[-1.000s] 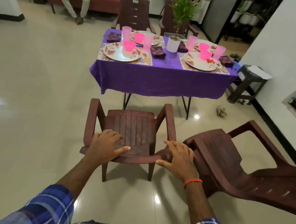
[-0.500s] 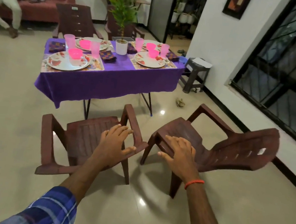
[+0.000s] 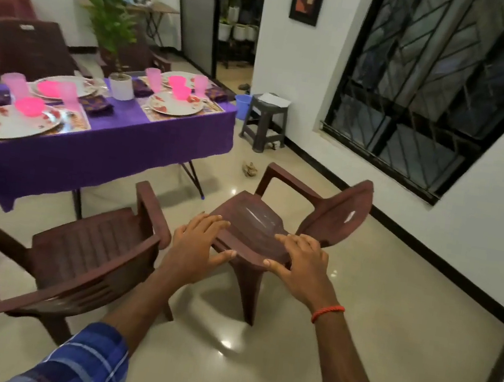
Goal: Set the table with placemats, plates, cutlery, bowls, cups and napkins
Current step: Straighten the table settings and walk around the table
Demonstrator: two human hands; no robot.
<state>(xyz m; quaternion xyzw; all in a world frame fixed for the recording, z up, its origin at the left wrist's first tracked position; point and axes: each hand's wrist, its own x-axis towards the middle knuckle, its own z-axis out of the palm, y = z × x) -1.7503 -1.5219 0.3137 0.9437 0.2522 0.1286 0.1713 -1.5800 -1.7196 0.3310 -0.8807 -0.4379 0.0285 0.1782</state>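
Brown plastic is now touched by both hands: the left hand [image 3: 197,246] and the right hand [image 3: 300,261] are laid on the near edge of the right chair [image 3: 334,214], which stands side-on, well apart from the worktop [image 3: 115,147]. Each grip is spread, fingers flat on top and thumb against the edge; nothing is pinched. A second ago both hands were laid on the left chair [image 3: 92,253], and half a second ago one was on each chair, so attention has been shifted to the right. On the worktop, plates [image 3: 175,105], bowls [image 3: 29,105], cups [image 3: 153,78], napkins [image 3: 97,105] and placemats [image 3: 75,122] are laid out at several places; cutlery cannot be made out clearly. The laying is judged nearly or wholly done, with only seating left: the right chair would have to be turned and brought to the worktop.
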